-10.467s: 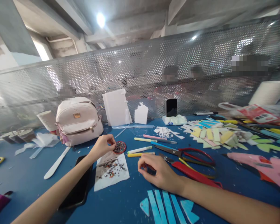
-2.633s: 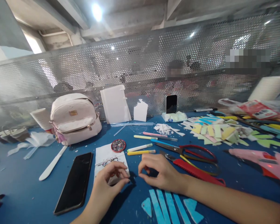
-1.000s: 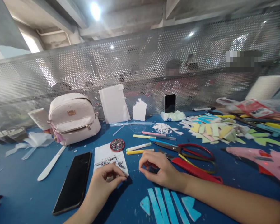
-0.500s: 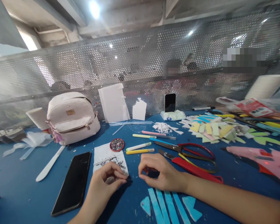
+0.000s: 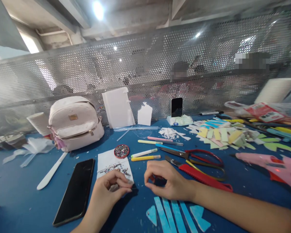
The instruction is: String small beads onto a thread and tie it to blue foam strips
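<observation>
Both of my hands hover near the front of the table, fingertips facing each other across a small gap. My left hand (image 5: 111, 187) is pinched over the lower edge of a white paper sheet (image 5: 103, 158) sprinkled with tiny beads or sequins (image 5: 118, 168). Thumb and forefinger also meet on my right hand (image 5: 163, 179), forming a ring. Anything in either pinch is too small to make out. Below the right hand lie blue strips (image 5: 168, 213), a blue triangular piece (image 5: 152, 215) and a blue notched piece (image 5: 200, 216). A red round dish (image 5: 122, 151) full of glittery bits sits on the paper.
A black phone (image 5: 75, 191) and a white plastic knife (image 5: 52, 171) lie left. Red-handled scissors (image 5: 203, 176), markers (image 5: 145, 158) and a pink glue gun (image 5: 264, 161) lie right. Behind stand a pale backpack (image 5: 75, 123), paper scraps (image 5: 223, 134) and a mesh screen (image 5: 140, 74).
Hardly anything differs. Both hands keep their pinched pose and place, and the objects on the table stay put apart from a tiny shift of the view.
</observation>
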`<state>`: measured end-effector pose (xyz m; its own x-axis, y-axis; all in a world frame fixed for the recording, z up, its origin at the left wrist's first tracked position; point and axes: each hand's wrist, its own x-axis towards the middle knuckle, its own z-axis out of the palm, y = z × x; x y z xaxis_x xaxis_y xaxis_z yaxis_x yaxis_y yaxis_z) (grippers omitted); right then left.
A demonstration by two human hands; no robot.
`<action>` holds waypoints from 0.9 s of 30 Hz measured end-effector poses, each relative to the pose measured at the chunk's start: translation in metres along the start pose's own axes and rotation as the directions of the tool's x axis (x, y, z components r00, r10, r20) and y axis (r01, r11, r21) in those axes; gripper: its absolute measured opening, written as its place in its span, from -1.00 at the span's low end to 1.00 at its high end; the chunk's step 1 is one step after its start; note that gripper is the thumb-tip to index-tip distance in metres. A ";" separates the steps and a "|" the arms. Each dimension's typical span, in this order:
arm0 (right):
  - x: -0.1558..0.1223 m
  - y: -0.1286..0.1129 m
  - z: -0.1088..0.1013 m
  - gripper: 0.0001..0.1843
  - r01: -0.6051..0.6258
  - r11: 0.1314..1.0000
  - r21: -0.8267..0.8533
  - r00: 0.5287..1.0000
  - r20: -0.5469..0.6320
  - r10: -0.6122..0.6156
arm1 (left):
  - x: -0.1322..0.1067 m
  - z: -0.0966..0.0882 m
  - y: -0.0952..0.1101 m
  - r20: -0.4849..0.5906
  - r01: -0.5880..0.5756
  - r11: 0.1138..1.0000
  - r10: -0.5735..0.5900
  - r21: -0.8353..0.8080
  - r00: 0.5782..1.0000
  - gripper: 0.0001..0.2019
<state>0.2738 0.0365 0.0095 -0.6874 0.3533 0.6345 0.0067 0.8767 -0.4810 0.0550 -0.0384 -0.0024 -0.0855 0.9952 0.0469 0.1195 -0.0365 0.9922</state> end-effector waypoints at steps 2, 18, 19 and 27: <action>0.000 0.000 0.000 -0.92 -0.001 1.000 -0.002 1.000 0.000 0.001 | 0.000 0.000 0.000 0.000 0.010 1.000 -0.010 -0.012 1.000 -0.85; 0.000 0.001 0.000 -0.89 -0.013 0.999 -0.030 0.999 0.032 0.014 | 0.000 0.001 -0.003 0.000 -0.010 1.000 0.010 0.009 1.000 -0.86; 0.000 0.001 0.000 -0.90 -0.013 1.000 -0.028 0.999 0.031 0.014 | 0.000 0.001 -0.003 0.001 -0.015 1.000 0.015 0.010 1.000 -0.87; -0.001 0.002 0.001 -0.92 0.005 0.997 -0.075 1.000 0.024 -0.003 | -0.002 0.001 -0.003 0.040 -0.060 0.993 0.056 0.104 0.998 -0.91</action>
<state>0.2733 0.0380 0.0071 -0.7048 0.3426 0.6212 0.0574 0.9004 -0.4313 0.0557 -0.0399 -0.0052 -0.0386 0.9945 0.0974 0.2269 -0.0862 0.9701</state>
